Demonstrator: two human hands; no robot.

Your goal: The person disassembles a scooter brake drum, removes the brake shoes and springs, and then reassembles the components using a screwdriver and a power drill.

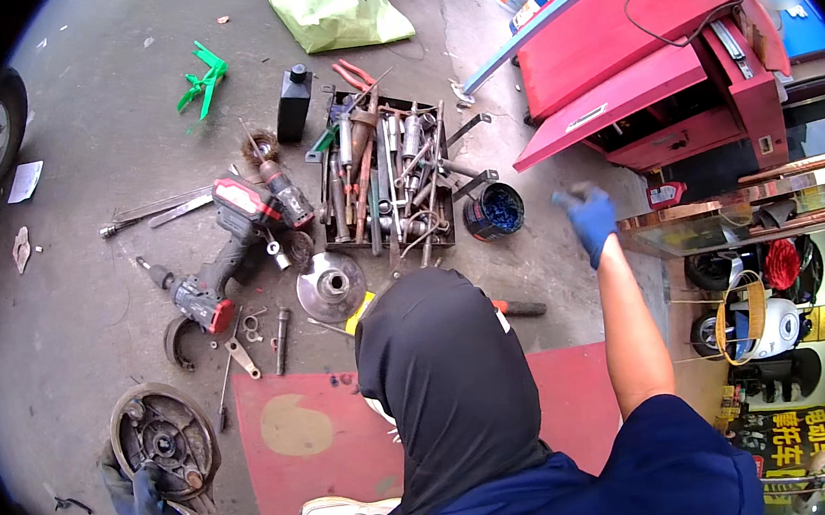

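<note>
At the lower left, my left hand (148, 496), in a blue-grey glove, grips the lower edge of a round, grimy drum-brake plate (134, 428). The plate's ribbed inner face and central hole are turned up to view. My right arm reaches out to the right, and my blue-gloved right hand (593, 218) hangs over the floor with blurred fingers. Left of that hand, and apart from it, stands an open tin (494, 212) with dark blue grease inside. My black-clad knee (450, 374) covers the middle foreground.
A black tray (446, 163) full of sockets and hand tools stands ahead, beside a black bottle (294, 104). Two cordless power tools (197, 295), a metal disc (331, 285) and loose parts lie on the floor. At right stands a red tool cabinet (616, 85) with an open drawer.
</note>
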